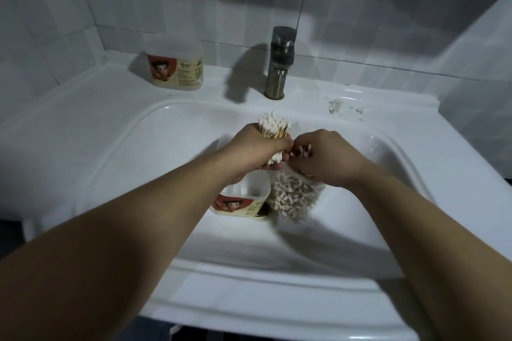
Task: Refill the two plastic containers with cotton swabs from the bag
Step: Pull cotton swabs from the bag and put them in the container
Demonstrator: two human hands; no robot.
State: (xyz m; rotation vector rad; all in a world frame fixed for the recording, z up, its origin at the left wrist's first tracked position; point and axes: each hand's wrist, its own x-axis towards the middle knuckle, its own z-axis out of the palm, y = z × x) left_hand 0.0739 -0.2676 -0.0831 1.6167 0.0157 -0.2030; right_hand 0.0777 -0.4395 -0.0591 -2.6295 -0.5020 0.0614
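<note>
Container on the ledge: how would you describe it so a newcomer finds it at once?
Start at the white sink and its metal tap. On the back ledge, left of the tap, stands a pale plastic container with a cartoon label. Unlike its twin, open down in the basin, this one has its lid on.

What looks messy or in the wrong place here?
White crumbs lie scattered on the sink ledge right of the faucet, like something spilled; I cannot tell what they are. The open container and the bag of swabs are down inside the basin, an odd spot where they could get wet.
</note>
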